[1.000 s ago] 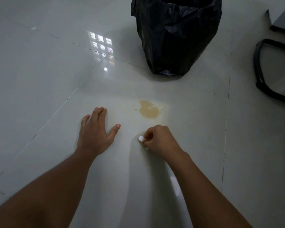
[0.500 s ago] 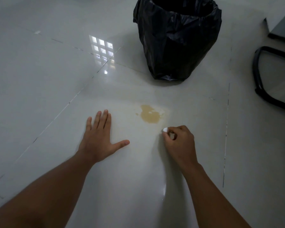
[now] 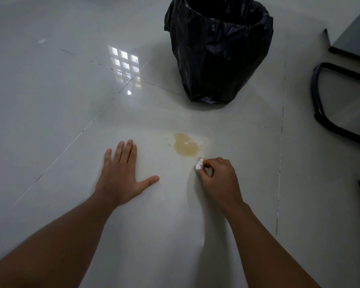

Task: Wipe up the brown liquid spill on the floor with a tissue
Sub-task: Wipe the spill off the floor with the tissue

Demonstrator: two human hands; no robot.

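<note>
A brown liquid spill (image 3: 185, 146) lies on the pale glossy floor tile, a small puddle with a few droplets at its left. My right hand (image 3: 218, 179) is curled around a small crumpled white tissue (image 3: 199, 164), pinched at the fingertips and resting just below the spill's lower right edge. Most of the tissue is hidden inside the fist. My left hand (image 3: 123, 175) lies flat on the floor with fingers spread, left of the spill and apart from it.
A bin lined with a black plastic bag (image 3: 218, 48) stands on the floor beyond the spill. A black curved chair base (image 3: 324, 113) and grey furniture (image 3: 355, 38) sit at the right. Dark grout lines cross the tiles.
My right hand has moved the tissue from the left of the spill's near side rightward and forward, up to its lower right edge. My left hand has flattened, thumb spread out.
</note>
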